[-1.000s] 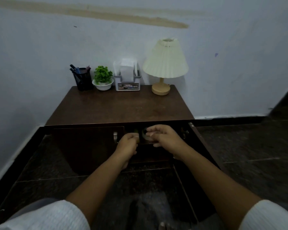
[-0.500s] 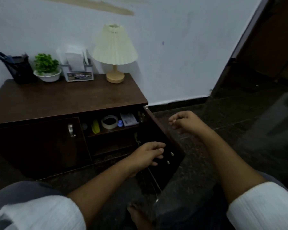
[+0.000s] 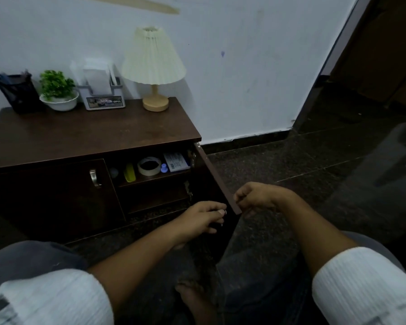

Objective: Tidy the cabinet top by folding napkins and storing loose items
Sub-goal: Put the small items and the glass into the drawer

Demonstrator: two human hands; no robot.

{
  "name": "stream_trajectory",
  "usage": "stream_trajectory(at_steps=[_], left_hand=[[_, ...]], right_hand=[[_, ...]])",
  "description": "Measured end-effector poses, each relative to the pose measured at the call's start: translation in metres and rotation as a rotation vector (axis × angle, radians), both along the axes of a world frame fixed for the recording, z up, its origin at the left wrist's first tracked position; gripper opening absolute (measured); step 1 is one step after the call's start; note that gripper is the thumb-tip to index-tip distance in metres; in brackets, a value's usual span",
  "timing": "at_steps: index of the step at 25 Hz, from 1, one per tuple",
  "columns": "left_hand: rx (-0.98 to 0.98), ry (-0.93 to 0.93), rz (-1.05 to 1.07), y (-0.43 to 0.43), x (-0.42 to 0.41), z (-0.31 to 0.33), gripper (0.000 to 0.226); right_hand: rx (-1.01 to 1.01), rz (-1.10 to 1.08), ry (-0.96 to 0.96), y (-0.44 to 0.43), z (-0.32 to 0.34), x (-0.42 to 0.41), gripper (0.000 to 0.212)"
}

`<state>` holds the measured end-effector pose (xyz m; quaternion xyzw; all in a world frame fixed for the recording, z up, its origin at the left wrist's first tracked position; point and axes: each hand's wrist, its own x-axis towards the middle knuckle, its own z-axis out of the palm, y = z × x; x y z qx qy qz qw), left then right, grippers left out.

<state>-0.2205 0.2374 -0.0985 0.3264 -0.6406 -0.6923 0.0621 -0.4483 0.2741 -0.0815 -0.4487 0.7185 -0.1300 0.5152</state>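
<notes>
Wooden door (image 3: 217, 178) open, left grip (image 3: 201, 219) touches it, right grip (image 3: 256, 198) pinches its edge.

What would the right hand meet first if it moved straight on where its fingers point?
The right hand would likely meet the open cabinet door at its free edge; depth is unclear.

The open cabinet door (image 3: 217, 181) stands edge-on between the left hand (image 3: 198, 219) and right hand (image 3: 256, 198). Past the left fingertips the lower compartment (image 3: 155, 198) gapes free. Above it, masking tape (image 3: 149, 166) and a yellow stapler (image 3: 129, 172) crowd the shelf (image 3: 155, 177).
</notes>
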Motion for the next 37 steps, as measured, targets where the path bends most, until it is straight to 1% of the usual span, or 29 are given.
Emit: stream_trajectory(at_steps=[4,9,12,14,16,19,22,26,28,30,34,37], left_hand=[[0.039,-0.025,0.07,-0.012,0.031,0.004,0.029],[0.062,-0.068,0.198,-0.028,0.079,0.006,0.028],[0.046,-0.09,0.329,-0.039,0.112,0.004,0.029],[0.032,-0.114,0.427,-0.048,0.128,0.007,0.03],[0.025,-0.127,0.53,-0.058,0.14,0.012,0.031],[0.036,-0.086,0.683,-0.069,0.156,0.013,0.03],[0.027,-0.099,0.784,-0.083,0.161,0.0,0.025],[0.076,-0.066,0.965,-0.108,0.154,-0.008,0.04],[0.146,-0.028,0.985,-0.12,0.152,-0.011,0.041],[0.174,-0.002,0.965,-0.133,0.152,-0.015,0.04],[0.135,0.024,1.042,-0.153,0.145,-0.023,0.036],[0.147,0.068,0.977,-0.157,0.142,-0.022,0.044]], right_hand=[[0.011,0.064,-0.044,-0.015,-0.007,0.024,0.018],[0.024,0.096,-0.143,-0.039,-0.016,0.074,0.008],[-0.006,0.089,-0.184,-0.061,-0.029,0.107,0.014],[-0.035,0.083,-0.208,-0.075,-0.035,0.128,0.012],[-0.086,0.036,-0.226,-0.089,-0.039,0.15,0.015],[-0.152,-0.099,-0.26,-0.107,-0.045,0.182,0.024],[-0.206,-0.222,-0.303,-0.127,-0.051,0.203,0.019],[-0.212,-0.315,-0.402,-0.156,-0.049,0.222,0.01],[-0.21,-0.36,-0.426,-0.169,-0.047,0.228,0.007],[-0.226,-0.39,-0.442,-0.18,-0.05,0.232,0.009],[-0.27,-0.447,-0.494,-0.199,-0.06,0.238,0.015],[-0.296,-0.433,-0.505,-0.205,-0.062,0.241,0.024]])
